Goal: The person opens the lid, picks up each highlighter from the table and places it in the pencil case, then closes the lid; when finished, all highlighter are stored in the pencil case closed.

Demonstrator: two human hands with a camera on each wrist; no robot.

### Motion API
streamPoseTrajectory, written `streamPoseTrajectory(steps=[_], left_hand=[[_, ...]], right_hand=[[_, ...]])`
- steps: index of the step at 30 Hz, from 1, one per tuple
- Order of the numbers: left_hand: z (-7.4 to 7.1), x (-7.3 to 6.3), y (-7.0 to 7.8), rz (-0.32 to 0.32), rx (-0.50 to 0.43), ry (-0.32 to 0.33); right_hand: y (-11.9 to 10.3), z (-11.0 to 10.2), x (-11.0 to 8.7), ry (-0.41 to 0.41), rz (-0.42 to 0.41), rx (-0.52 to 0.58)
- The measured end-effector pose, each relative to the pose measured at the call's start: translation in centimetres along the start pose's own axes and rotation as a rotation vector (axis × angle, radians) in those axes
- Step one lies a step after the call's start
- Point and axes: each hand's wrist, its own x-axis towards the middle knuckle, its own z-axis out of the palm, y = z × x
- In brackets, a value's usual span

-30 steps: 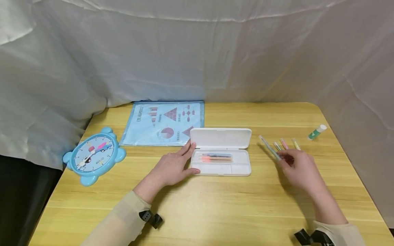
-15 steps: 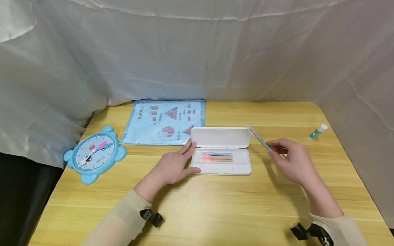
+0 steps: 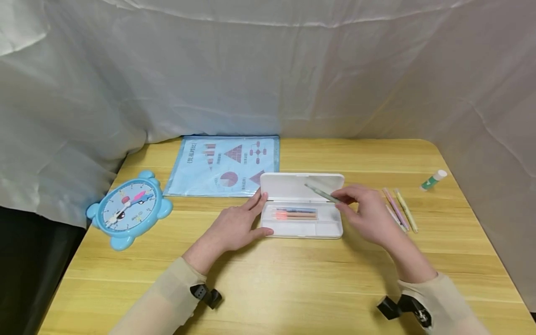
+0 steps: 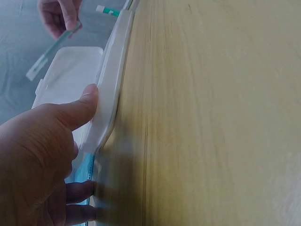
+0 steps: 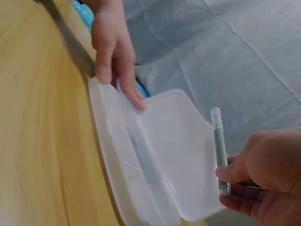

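Observation:
A white pencil case [image 3: 293, 229] lies with its lid [image 3: 289, 186] raised; several slim pens or pencils [image 3: 295, 214] rest in its back compartment. My left hand [image 3: 234, 228] steadies the case's left end, its thumb on the front corner and straight fingers by the hinge side. In the left wrist view that thumb [image 4: 84, 108] presses along the white wall. My right hand [image 3: 364, 209] pinches a pale green marker pen [image 3: 320, 192] near one end, over the case's right part. The right wrist view shows the marker pen's clear cap [image 5: 216, 117] pointing away from the fingers.
To the right lie a pink-purple pen [image 3: 395, 208], a yellow pen [image 3: 406, 210] and another partly behind my right hand. A glue stick [image 3: 433, 180] is farther right. A blue printed folder [image 3: 201, 179] lies behind the case, and a blue toy clock [image 3: 130, 209] is at left.
My right hand has lifted the pale green marker pen from beside the other pens and carried it left over the case. My left hand has stayed on the case.

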Motion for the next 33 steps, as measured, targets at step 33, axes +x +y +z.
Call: streamPoseTrajectory(steps=[33], left_hand=[[-0.3, -0.1, 0.3, -0.017, -0.012, -0.006]], right_hand=[[0.3, 7.2, 2.6, -0.208, -0.198, -0.237]])
